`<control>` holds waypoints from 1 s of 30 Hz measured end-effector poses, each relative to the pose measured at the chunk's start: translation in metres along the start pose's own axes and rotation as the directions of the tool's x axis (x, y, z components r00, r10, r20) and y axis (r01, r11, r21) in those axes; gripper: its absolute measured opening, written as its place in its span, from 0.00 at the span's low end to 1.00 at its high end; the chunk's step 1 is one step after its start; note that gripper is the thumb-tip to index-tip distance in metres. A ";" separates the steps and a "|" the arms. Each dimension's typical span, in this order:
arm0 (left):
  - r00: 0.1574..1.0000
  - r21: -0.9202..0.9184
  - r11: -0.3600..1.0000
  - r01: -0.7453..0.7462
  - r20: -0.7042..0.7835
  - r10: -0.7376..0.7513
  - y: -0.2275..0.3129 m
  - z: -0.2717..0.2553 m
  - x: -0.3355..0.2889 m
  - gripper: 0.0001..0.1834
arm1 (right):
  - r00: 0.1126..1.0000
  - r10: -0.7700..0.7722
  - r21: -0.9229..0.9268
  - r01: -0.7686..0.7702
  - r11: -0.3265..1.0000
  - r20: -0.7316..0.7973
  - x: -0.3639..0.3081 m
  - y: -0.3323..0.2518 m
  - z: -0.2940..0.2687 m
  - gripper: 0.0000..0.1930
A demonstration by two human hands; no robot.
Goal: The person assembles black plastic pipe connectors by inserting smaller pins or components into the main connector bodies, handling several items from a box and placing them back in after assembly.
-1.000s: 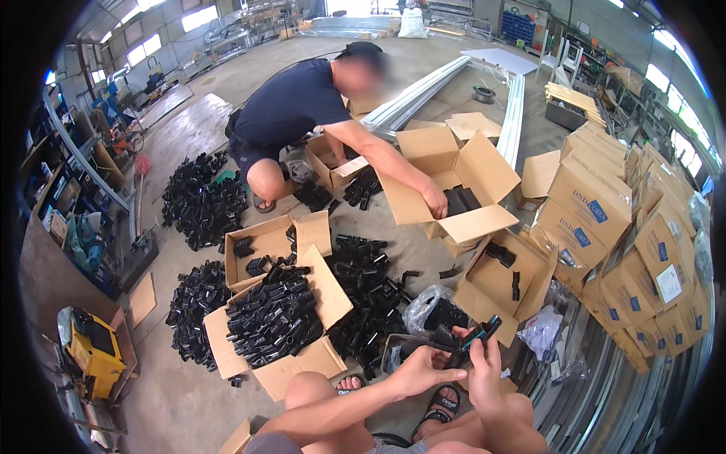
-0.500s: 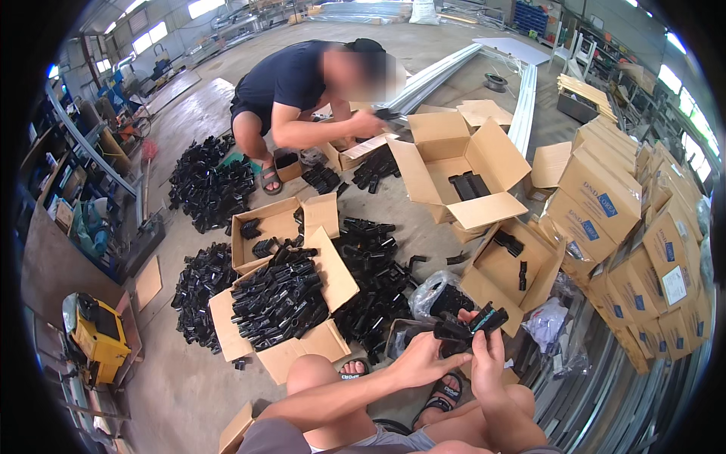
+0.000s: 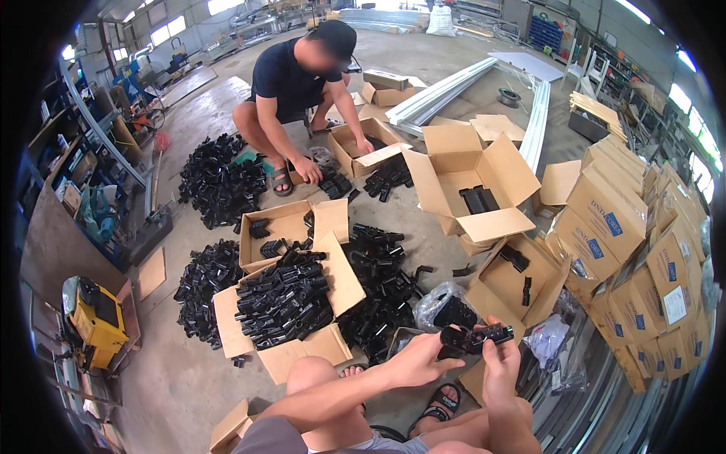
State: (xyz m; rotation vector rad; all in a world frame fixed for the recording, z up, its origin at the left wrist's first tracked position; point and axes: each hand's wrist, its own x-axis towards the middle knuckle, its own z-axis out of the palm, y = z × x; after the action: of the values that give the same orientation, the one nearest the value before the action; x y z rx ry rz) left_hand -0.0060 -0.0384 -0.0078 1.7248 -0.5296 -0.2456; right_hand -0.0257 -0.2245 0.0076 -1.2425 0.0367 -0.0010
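Observation:
Above my knees, both hands hold glossy black plastic fittings close together. My left hand (image 3: 422, 362) is closed round a black piece with a round open end (image 3: 452, 342). In my right hand (image 3: 501, 365), thumb and fingers pinch a second black fitting (image 3: 490, 335). The two pieces touch or overlap; whether they are joined I cannot tell. Just beyond my hands sits a clear plastic bag (image 3: 440, 303) with small black parts. A carton (image 3: 544, 299) with a few black pieces stands to its right. To the left, an open carton (image 3: 283, 299) overflows with black fittings.
Ahead, a crouching co-worker (image 3: 295, 83) reaches into a carton (image 3: 352, 155). Piles of black fittings (image 3: 219, 181) cover the floor at left. A large open box (image 3: 473, 170) stands right of centre. Stacked sealed cartons (image 3: 605, 212) and long metal profiles (image 3: 605, 393) fill the right.
My hands have turned the fittings so that the right one lies more level. The co-worker has straightened somewhat, and one hand has come down near the black parts on the floor.

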 end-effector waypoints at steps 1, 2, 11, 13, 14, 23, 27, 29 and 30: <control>0.999 0.027 0.999 -0.039 -0.017 0.039 0.004 0.001 -0.001 0.26 | 1.000 0.003 0.002 -0.002 1.000 -0.012 -0.002 0.001 -0.002 0.22; 0.999 -0.023 0.999 -0.047 0.000 0.047 0.016 -0.002 0.001 0.32 | 1.000 0.009 0.000 -0.009 1.000 -0.018 -0.002 0.001 -0.002 0.22; 0.989 -0.462 0.883 0.085 -0.070 -0.132 -0.002 0.024 -0.006 0.26 | 0.998 0.034 -0.179 -0.044 0.983 -0.058 -0.001 0.005 -0.003 0.15; 0.987 -0.530 0.846 0.063 -0.095 -0.132 -0.005 0.028 -0.003 0.25 | 0.996 0.027 -0.196 -0.042 0.980 -0.082 -0.001 -0.003 0.002 0.14; 0.987 -0.532 0.844 0.068 -0.089 -0.135 -0.005 0.029 -0.003 0.25 | 0.996 0.026 -0.194 -0.041 0.980 -0.081 -0.001 -0.003 0.002 0.14; 0.958 -0.766 0.636 0.096 -0.102 -0.268 -0.004 0.028 -0.004 0.17 | 0.996 0.056 -0.125 -0.065 0.990 -0.069 -0.001 0.005 0.002 0.14; 0.943 -0.778 0.621 0.101 -0.124 -0.308 0.002 0.030 -0.003 0.22 | 0.993 0.018 -0.114 -0.031 0.993 -0.116 -0.002 0.007 0.003 0.13; 0.948 -0.728 0.680 0.083 -0.153 -0.280 0.006 0.031 -0.004 0.23 | 0.991 0.023 -0.104 -0.036 0.994 -0.130 -0.001 0.006 0.003 0.13; 0.950 -0.675 0.735 0.066 -0.182 -0.252 0.006 0.031 -0.005 0.24 | 0.988 0.037 -0.082 -0.050 0.995 -0.152 -0.002 0.006 0.004 0.13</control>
State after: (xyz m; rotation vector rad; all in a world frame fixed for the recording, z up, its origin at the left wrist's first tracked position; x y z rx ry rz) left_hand -0.0252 -0.0643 -0.0095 1.0669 -0.0607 -0.2814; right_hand -0.0273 -0.2191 0.0032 -1.3257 0.1972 -0.0554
